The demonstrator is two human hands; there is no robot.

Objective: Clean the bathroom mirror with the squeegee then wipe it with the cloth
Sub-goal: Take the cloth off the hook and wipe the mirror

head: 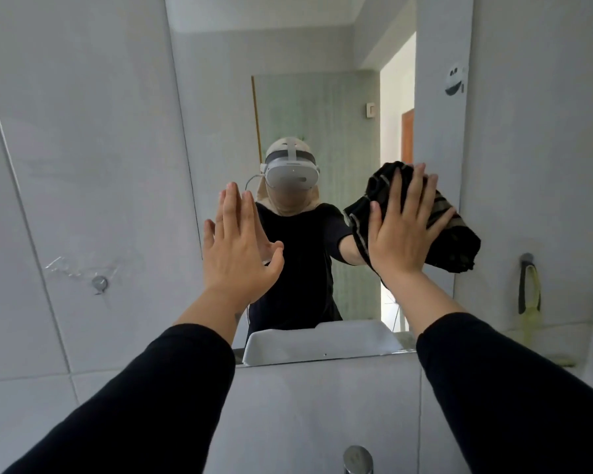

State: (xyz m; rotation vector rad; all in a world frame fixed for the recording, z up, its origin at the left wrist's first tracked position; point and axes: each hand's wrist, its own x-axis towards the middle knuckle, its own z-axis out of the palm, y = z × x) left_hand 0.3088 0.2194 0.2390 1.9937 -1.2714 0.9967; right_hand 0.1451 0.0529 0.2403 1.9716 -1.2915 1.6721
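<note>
The bathroom mirror [305, 97] hangs on the tiled wall ahead, and a person with a headset is reflected in it. My right hand [404, 227] presses a dark striped cloth [456, 241] flat against the mirror's right side, fingers spread over it. My left hand [237, 248] lies flat and open near the mirror's left edge, holding nothing. No squeegee is in view.
A metal tap [357, 458] stands at the bottom centre below the mirror. On the right wall a hook [527, 260] holds a dark and yellow item. A small metal hook [100, 283] sits on the left tiles. A sticker [455, 80] marks the upper right wall.
</note>
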